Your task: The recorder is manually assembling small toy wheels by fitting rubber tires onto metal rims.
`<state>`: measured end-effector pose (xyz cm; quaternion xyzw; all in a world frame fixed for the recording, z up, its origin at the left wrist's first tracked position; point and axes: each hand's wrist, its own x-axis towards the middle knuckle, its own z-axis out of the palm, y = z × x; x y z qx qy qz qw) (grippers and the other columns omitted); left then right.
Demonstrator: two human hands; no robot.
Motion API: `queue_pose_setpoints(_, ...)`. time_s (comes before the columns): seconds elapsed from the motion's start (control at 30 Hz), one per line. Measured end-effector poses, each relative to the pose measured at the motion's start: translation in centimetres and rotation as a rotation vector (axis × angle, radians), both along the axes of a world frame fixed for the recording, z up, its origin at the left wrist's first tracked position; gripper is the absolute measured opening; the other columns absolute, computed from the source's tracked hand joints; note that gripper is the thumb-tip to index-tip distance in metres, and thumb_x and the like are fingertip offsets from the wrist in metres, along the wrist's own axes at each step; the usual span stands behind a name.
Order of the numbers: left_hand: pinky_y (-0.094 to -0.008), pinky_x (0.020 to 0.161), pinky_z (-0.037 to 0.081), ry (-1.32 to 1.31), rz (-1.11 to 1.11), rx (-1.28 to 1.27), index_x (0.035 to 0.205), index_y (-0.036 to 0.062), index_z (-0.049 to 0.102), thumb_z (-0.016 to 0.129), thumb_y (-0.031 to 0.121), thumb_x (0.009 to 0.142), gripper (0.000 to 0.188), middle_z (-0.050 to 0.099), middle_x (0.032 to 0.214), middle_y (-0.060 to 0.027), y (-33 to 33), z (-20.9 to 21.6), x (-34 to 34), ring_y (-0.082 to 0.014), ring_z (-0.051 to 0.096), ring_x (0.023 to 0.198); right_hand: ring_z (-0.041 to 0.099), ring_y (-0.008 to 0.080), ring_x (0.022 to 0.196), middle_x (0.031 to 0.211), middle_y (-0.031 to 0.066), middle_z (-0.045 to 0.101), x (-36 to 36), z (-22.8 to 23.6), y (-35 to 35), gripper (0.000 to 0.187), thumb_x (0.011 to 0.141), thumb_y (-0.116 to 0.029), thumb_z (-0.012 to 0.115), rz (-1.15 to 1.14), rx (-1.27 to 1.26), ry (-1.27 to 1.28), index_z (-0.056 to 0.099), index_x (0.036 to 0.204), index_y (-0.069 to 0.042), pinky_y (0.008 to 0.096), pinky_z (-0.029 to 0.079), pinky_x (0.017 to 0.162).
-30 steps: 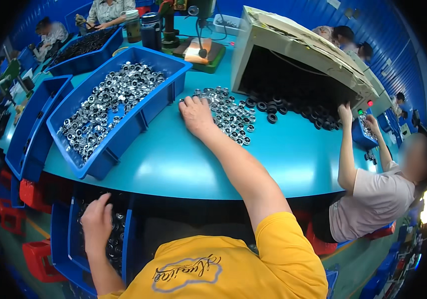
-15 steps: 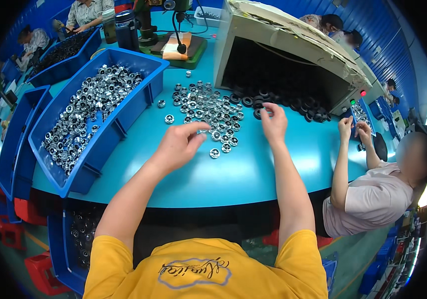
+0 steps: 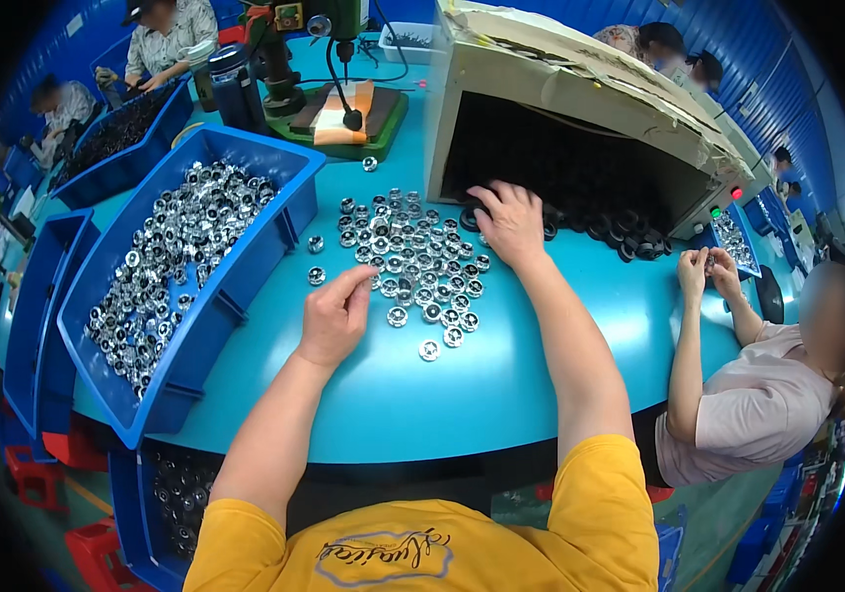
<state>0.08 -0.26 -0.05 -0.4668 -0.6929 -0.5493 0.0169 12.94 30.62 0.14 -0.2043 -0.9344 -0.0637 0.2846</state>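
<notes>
Shiny chrome round parts with dark centres [image 3: 429, 294] lie in a loose spread on the turquoise table. My left hand [image 3: 333, 318] is at the left edge of this spread, its fingers curled and thumb and forefinger drawn together by the chrome parts. Whether a part sits in that pinch is hard to make out. Palm down, my right hand [image 3: 512, 225] lies at the front of the open box with its fingers apart, over black rings [image 3: 629, 237] heaped at the box mouth. What is under its fingertips is hidden.
A blue bin [image 3: 220, 281] full of chrome parts stands at left. The pale box [image 3: 590, 74] has a dark inside and lit buttons. Behind are a green-based press [image 3: 383, 128] and a dark bottle [image 3: 235, 89]. A co-worker [image 3: 768, 405] sits at right, handling small parts.
My right hand has moved forward and left onto the black rings, its fingers spreading. My left hand has drawn back to the left edge of the chrome parts. The view has shifted slightly.
</notes>
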Motion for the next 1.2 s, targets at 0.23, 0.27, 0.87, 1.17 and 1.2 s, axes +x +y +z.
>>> queue_pose_setpoints(0.23, -0.0260, 0.056, 0.045, -0.051, -0.087, 0.007, 0.109, 0.0054, 0.072, 0.066, 0.003, 0.095, 0.015, 0.066, 0.074, -0.0043, 0.6, -0.7, 0.3, -0.0097, 0.057, 0.061, 0.051, 0.0340, 0.124, 0.137, 0.0081, 0.053, 3.0, 0.2, -0.1, 0.060, 0.085, -0.039, 0.074, -0.248, -0.094, 0.022, 0.053, 0.140, -0.034, 0.0516, 0.045, 0.097)
queue_pose_setpoints(0.27, -0.0260, 0.056, 0.045, -0.059, -0.097, 0.002, 0.109, 0.0054, 0.072, 0.065, 0.003, 0.095, 0.015, 0.066, 0.074, -0.0042, 0.7, -0.7, 0.4, -0.0096, 0.057, 0.061, 0.052, 0.0339, 0.123, 0.135, 0.0087, 0.054, 2.9, 0.5, 0.0, 0.059, 0.085, -0.040, 0.073, -0.297, -0.068, -0.011, 0.053, 0.140, -0.034, 0.0516, 0.046, 0.095)
queue_pose_setpoints(0.87, -0.0311, 0.059, 0.053, -0.106, -0.157, -0.070, 0.105, 0.0036, 0.072, 0.066, -0.002, 0.090, 0.017, 0.073, 0.086, -0.0133, 1.8, -0.3, 0.4, -0.0217, 0.068, 0.065, 0.037, 0.0277, 0.143, 0.159, 0.0131, 0.038, -2.7, 6.9, 12.9, 0.075, 0.097, -0.055, 0.056, -0.262, -1.253, 0.869, 0.039, 0.154, -0.010, 0.0361, 0.031, 0.114)
queue_pose_setpoints(1.17, -0.0322, 0.061, 0.054, -0.123, -0.176, -0.102, 0.104, 0.0030, 0.072, 0.066, -0.002, 0.090, 0.017, 0.074, 0.088, -0.0141, 1.5, 0.0, 0.5, -0.0243, 0.070, 0.069, 0.057, 0.0390, 0.125, 0.137, 0.0189, 0.061, 5.6, 3.6, 5.3, 0.066, 0.086, -0.045, 0.071, -0.290, -0.499, 0.247, 0.058, 0.139, -0.008, 0.0463, 0.045, 0.104)
queue_pose_setpoints(1.2, -0.0327, 0.061, 0.054, -0.117, -0.182, -0.100, 0.104, 0.0030, 0.072, 0.066, -0.002, 0.090, 0.017, 0.074, 0.089, -0.0143, 1.6, 0.0, 0.6, -0.0251, 0.070, 0.069, 0.055, 0.0395, 0.126, 0.141, 0.0175, 0.056, 7.0, 2.6, 3.7, 0.070, 0.085, -0.047, 0.072, -0.321, -0.421, 0.111, 0.054, 0.143, -0.012, 0.0472, 0.045, 0.104)
